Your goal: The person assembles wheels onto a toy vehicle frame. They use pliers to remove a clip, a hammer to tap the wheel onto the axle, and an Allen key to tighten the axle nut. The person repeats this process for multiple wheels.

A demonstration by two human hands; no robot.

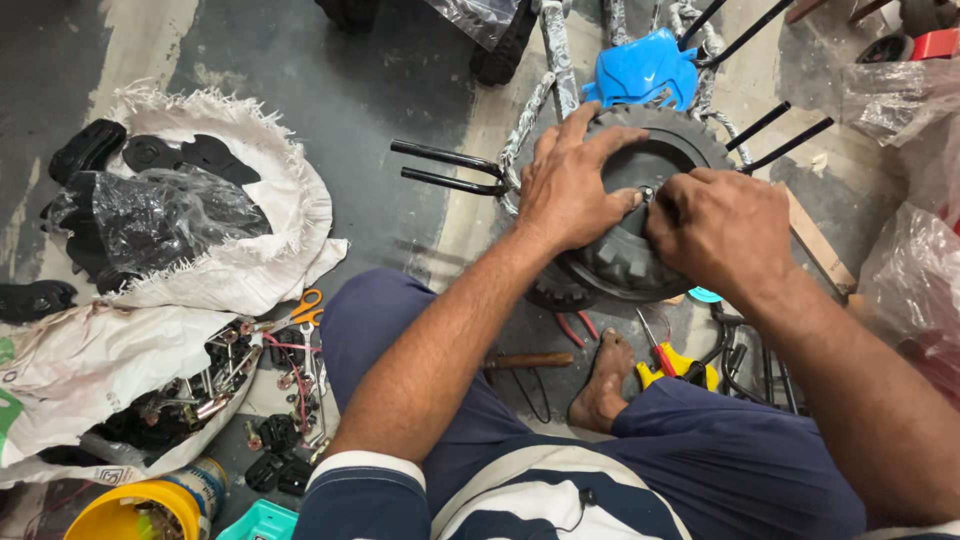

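Black rubber, knobby tread: small wheel [625,215] with dark hub, lying across a wrapped metal frame [545,85] on the grey workshop floor, just ahead of the seated person's knees.

Head view, hands.
- Left hand [572,185]: spread flat and wide open over the tyre's upper left shoulder, fingers fanned toward the rim, pressing it steady; grips nothing.
- Right hand [722,228]: curled tight at the hub centre, fingertips pinched on a small metal part [646,193] at the axle hole. Too small to tell whether it is a nut, washer or clip.

Head view, state of work (judged).
- Wheel is already seated against the frame; the hub fastening looks in progress, not finished, since the fingers are on it and no tool is applied.
- Frame is wrapped in protective film; blue plastic body piece [640,65] lies beyond the wheel, seemingly unfitted.

Head view, surroundings.
- Red-handled pliers [575,327] and wooden-handled tool [527,360] on the floor near the bare foot [603,385].
- Orange-handled scissors [303,310] beside loose bolts and brackets.
- White woven sacks [250,215] holding black plastic parts, at left.
- Yellow bucket [135,510], lower left.
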